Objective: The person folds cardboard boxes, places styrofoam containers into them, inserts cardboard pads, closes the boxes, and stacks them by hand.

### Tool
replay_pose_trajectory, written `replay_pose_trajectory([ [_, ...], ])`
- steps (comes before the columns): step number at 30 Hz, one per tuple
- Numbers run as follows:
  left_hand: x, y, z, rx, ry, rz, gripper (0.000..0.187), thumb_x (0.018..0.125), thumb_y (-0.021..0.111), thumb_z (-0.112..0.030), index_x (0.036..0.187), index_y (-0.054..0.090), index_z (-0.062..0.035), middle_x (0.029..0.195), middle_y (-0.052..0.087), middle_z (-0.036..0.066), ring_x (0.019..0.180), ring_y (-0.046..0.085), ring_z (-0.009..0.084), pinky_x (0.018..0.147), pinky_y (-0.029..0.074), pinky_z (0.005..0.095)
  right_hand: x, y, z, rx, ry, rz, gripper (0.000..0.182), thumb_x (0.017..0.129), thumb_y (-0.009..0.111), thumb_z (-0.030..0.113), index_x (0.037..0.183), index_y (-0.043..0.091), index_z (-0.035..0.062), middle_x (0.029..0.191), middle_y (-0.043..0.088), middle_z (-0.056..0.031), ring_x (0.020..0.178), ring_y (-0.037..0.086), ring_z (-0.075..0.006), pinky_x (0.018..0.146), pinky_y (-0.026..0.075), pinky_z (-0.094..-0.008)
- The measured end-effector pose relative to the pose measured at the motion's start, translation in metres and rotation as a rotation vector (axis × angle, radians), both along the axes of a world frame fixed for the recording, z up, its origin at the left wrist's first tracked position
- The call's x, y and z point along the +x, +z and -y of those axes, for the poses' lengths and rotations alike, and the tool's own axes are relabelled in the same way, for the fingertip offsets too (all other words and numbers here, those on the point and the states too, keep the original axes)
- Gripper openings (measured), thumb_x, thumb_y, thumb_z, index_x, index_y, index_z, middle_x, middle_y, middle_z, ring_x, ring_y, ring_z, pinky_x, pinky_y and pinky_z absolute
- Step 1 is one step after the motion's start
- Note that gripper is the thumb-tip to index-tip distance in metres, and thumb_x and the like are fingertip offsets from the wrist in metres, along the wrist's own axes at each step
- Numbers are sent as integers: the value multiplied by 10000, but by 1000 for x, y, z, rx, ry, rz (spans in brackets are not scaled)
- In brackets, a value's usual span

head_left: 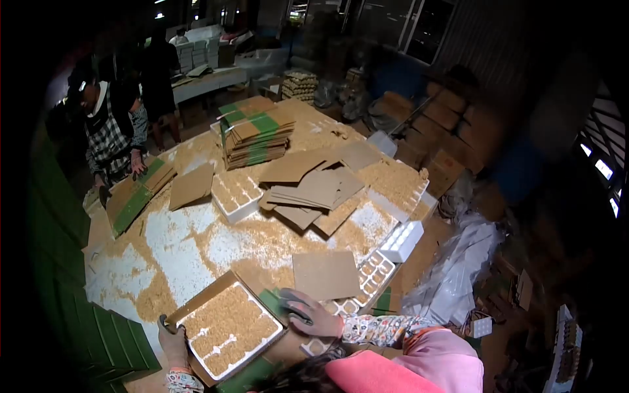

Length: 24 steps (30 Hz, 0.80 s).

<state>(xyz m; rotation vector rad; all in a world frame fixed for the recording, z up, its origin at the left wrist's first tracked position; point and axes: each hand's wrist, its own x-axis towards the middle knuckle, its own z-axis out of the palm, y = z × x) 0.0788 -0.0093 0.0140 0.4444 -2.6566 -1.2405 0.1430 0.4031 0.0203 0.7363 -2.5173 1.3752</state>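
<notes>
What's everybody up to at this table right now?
The person wearing the camera has their left hand on the side of an open cardboard box. Inside sits a white tray full of tan crumbly material. Their right hand is by the box's opposite side; contact is unclear. Across the table, a co-worker's hand rests on a green-and-brown carton.

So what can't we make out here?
All in the head view:
Anything under the tan sawdust in the rectangular white foam tray: sawdust covers it.
Palm of the dark-fingertipped right hand: the hand's back hides it.
Rest of the white floral left sleeve: bottom edge cuts it.
Any print on the brown cardboard cartons, back right: too dim, small.
</notes>
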Motion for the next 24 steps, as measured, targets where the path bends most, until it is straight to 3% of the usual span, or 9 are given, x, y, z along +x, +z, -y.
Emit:
replay_pose_trajectory([
  [2,0,29,-22,-3,41,48,496,706,694,6,1155,487,-31,943,609,164,878,597,299,793,466,378,0,-26,-55,550,-392,103,769,843,583,346,1457,206,77,1455,253,-239,1359,228,-399,1123,166,-475],
  [4,0,14,-15,-43,27,13,466,698,705,-9,1114,497,-33,927,613,166,865,600,313,782,467,381,4,-48,-99,1186,-387,465,816,826,575,358,1473,149,104,1475,199,-241,1364,190,-429,1117,156,-508],
  [7,-2,3,-12,-160,20,-12,452,688,718,-30,1089,509,-39,924,621,171,871,605,326,780,469,387,-23,-130,-156,1109,-478,360,615,842,507,258,1408,310,121,1340,385,-218,1235,367,-416,979,332,-504],
  [11,-6,0,-10,-95,36,21,431,696,725,-81,1070,521,-18,940,630,191,894,611,343,799,473,396,-101,-25,-116,852,-283,162,432,817,517,131,1244,501,72,1060,585,-203,853,612,-335,759,495,-414],
  [14,-12,-17,5,-109,-14,-94,336,787,699,-227,990,564,4,901,640,171,852,622,303,770,484,379,-112,73,-16,548,-254,-198,397,795,583,130,1187,529,92,1066,549,-149,1003,537,-324,790,458,-404],
  [17,-19,10,41,944,196,54,451,902,550,-422,1034,589,8,807,611,114,734,589,239,693,478,336,-80,88,85,616,273,-506,306,803,542,137,1107,540,101,1005,517,-92,930,524,-266,752,460,-363],
  [18,-22,-8,51,284,38,-488,442,900,551,-403,1108,558,-13,920,580,149,872,574,271,770,453,319,-72,67,109,821,522,-496,203,796,534,115,988,583,74,947,575,-87,892,561,-281,716,470,-382],
  [20,39,124,-15,-325,-153,-449,499,868,588,-383,1220,501,-40,1155,522,200,1087,506,297,895,400,367,-47,25,126,1051,753,-180,118,767,567,117,865,621,81,864,633,-97,860,602,-301,712,472,-414],
  [24,80,112,-58,-994,-772,444,710,777,638,-512,1339,447,-122,1317,455,200,1263,412,321,1045,205,614,-54,23,126,999,756,189,238,718,644,230,933,662,129,890,648,-112,885,613,-316,789,477,-419],
])
